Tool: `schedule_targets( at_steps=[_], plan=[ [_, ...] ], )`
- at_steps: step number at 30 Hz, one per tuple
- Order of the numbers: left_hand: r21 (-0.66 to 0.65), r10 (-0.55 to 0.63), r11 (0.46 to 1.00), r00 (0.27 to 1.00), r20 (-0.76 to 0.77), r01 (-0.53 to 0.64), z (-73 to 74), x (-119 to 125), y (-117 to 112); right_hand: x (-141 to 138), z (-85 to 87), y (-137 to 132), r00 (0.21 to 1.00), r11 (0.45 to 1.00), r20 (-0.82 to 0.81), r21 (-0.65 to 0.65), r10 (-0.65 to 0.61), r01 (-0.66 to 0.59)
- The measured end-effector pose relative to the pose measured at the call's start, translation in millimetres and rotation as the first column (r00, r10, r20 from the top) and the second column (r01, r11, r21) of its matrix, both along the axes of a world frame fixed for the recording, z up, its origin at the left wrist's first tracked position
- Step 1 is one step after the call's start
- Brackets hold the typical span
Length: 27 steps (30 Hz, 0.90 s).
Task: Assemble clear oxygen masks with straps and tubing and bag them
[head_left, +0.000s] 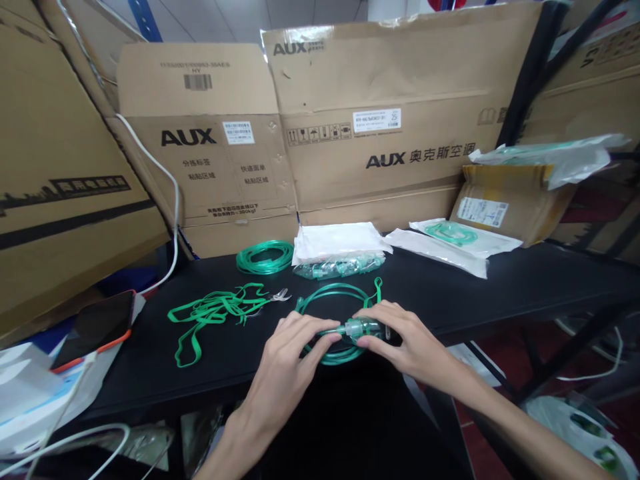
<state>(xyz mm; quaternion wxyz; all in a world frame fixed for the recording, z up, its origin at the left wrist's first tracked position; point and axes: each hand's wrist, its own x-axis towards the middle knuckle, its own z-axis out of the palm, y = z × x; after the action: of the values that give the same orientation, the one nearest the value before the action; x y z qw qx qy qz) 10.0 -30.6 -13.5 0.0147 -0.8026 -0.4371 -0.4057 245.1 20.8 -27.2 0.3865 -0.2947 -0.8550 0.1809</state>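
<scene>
Both hands meet over a coil of green tubing (pixel 336 293) near the front edge of the black table (pixel 500 287). My left hand (pixel 290 363) pinches the tubing end where it enters a small clear green connector (pixel 356 327). My right hand (pixel 400 337) grips that connector from the other side, fingers curled over it. Green elastic straps (pixel 210 313) lie loose to the left. A second tight coil of green tubing (pixel 265 256) rests farther back.
Sealed white packets (pixel 337 241) and a bag of green parts (pixel 340 267) lie behind the hands. More packets (pixel 450 240) and a small brown box (pixel 510 200) sit at the right. AUX cartons (pixel 370 113) wall the back. A phone (pixel 97 327) lies at the left.
</scene>
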Motion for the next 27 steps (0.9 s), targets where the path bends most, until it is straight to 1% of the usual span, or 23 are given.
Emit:
schedule_targets(
  at_steps=[6, 14, 27],
  plan=[
    [-0.002, 0.011, 1.0, 1.0, -0.019, -0.011, -2.5, 3.9, -2.4, -1.6, 1.1, -1.2, 1.0, 1.0, -0.013, -0.006, -0.012, 0.012],
    [0.043, 0.024, 0.999, 1.0, 0.018, -0.024, -1.3, 11.8, -1.4, 0.5, -2.7, 2.0, 1.0, 1.0, -0.013, 0.008, -0.004, 0.004],
    [0.072, 0.025, 0.997, 0.999, 0.02, -0.026, -1.3, 12.8, -0.6, 1.0, -6.6, 4.5, 1.0, 1.0, -0.021, 0.021, 0.009, -0.008]
  ],
)
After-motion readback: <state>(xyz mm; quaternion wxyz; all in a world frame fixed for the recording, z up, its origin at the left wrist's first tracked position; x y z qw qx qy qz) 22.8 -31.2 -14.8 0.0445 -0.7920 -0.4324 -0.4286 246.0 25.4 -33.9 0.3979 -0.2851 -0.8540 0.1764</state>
